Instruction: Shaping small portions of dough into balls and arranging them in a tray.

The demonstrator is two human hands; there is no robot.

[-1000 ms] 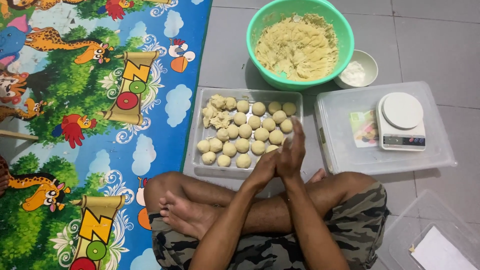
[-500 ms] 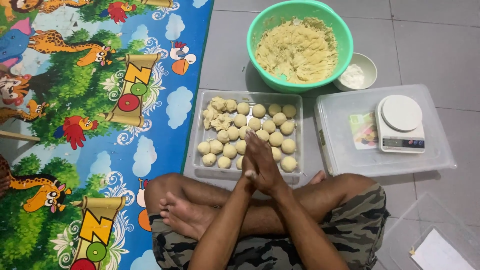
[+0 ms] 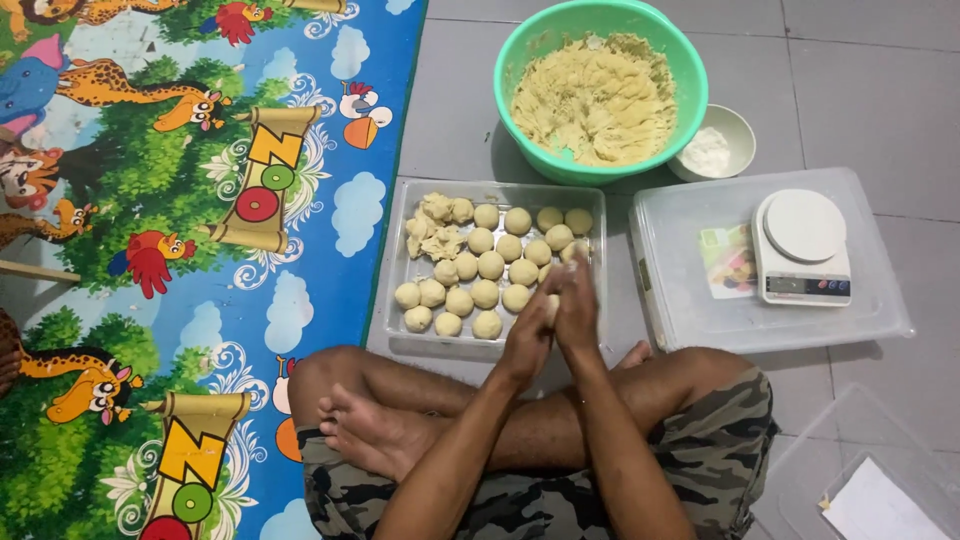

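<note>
My left hand and my right hand are pressed palm to palm over the near right corner of a clear plastic tray. A pale dough piece shows as a sliver between the palms. The tray holds several rolled dough balls in rows, and rough unrolled dough lumps in its far left corner. My crossed bare legs lie just below the tray.
A green bowl of crumbly dough stands behind the tray, with a small white bowl of flour to its right. A white kitchen scale sits on a clear upturned box. A colourful play mat covers the left; another clear box is at lower right.
My palms have slid against each other: the right hand's fingers, stretched forward a second ago, drew back, then the joined hands shifted slightly right over the tray corner.
</note>
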